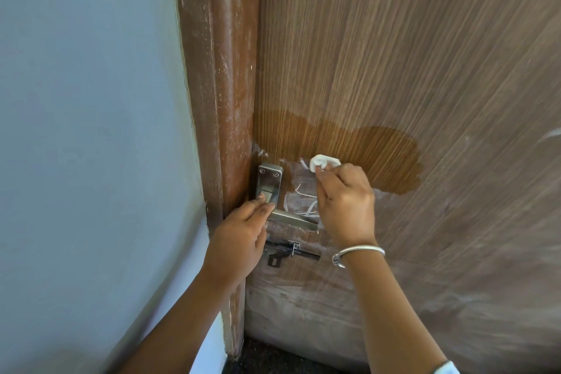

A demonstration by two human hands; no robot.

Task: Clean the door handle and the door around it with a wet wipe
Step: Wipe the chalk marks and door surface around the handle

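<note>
A steel lever door handle (299, 220) on a steel backplate (269, 181) is fixed near the left edge of a brown wood-grain door (394, 55). My left hand (239, 237) holds the handle at its base, thumb on the plate. My right hand (346, 200) pinches a bunched white wet wipe (322, 162) and presses it on the door just above and right of the handle. A dark wet patch (349, 149) spreads across the door above the wipe. White scratch-like marks (299, 200) show between the plate and my right hand.
A dark sliding bolt latch (290, 250) sits below the handle. The brown door frame (221, 85) runs up the left of the door, with a pale blue wall (91, 130) beyond it. A silver bangle (358, 253) circles my right wrist. Pale dusty smears cover the lower door.
</note>
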